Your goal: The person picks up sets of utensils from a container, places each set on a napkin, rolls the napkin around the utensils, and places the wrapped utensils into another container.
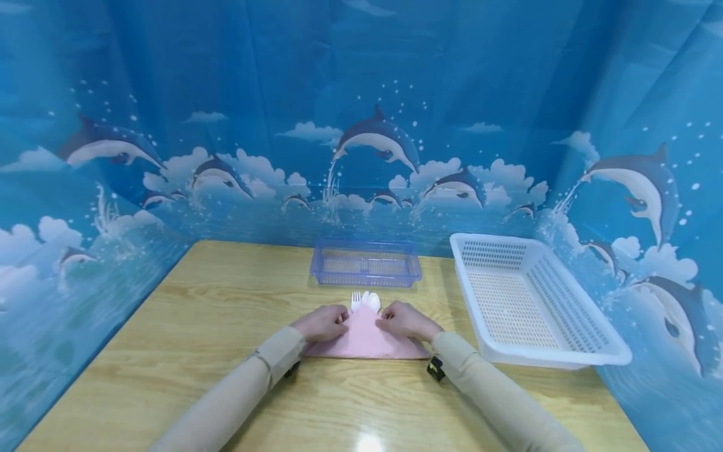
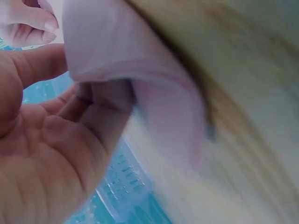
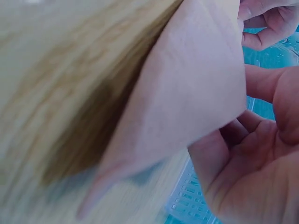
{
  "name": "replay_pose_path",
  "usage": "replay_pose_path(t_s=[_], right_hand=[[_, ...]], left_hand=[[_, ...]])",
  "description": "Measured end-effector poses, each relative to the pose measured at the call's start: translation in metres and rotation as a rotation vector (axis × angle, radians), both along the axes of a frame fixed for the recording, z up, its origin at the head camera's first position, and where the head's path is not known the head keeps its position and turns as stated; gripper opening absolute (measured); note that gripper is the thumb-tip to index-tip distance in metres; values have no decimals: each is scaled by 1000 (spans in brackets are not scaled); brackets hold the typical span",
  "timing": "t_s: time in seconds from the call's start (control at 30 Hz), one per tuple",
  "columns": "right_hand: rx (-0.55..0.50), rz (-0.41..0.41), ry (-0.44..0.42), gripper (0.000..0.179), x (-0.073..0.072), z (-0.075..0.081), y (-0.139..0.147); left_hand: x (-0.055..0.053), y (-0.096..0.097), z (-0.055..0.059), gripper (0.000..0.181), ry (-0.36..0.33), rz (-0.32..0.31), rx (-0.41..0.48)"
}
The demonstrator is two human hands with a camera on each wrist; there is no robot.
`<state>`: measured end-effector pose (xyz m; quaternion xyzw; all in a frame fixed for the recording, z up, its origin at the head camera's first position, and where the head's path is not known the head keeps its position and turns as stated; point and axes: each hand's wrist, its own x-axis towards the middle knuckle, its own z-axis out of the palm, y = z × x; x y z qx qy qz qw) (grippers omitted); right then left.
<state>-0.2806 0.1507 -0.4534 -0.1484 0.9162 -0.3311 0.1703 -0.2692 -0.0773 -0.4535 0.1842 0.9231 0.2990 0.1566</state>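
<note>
A pink napkin [image 1: 364, 336] lies folded to a point near the table's middle. Out of its top stick a white plastic fork [image 1: 356, 300], a knife [image 1: 365, 296] and a spoon [image 1: 374, 302]. My left hand [image 1: 324, 322] pinches the napkin's left sloping edge between thumb and fingers; the left wrist view shows the cloth [image 2: 126, 51] lifted over those fingers. On the opposite slope my right hand [image 1: 408, 320] pinches the other edge, with the cloth [image 3: 187, 88] raised off the wood in the right wrist view. The cutlery's lower ends are hidden under the napkin.
Behind the napkin stands a purple see-through basket [image 1: 366, 280]. To the right, a larger white plastic basket [image 1: 471, 301] reaches the table's right edge. A blue dolphin-print curtain [image 1: 254, 94] encloses the wooden table [image 1: 186, 314] at the back and sides.
</note>
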Motion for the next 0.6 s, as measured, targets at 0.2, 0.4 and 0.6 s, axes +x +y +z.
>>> replay_pose_path(t_s=[0.2,0.4,0.6], right_hand=[[17,-11,49,24,-3,-1,-2],[27,-1,74,19,-5,-2,-2],[53,-15,79,18,-7,-1,-3]], left_hand=[[1,7,3,16,18,84,19],[0,11,1,23,84,73,12],[-3,14,2,29,60,51,-15]])
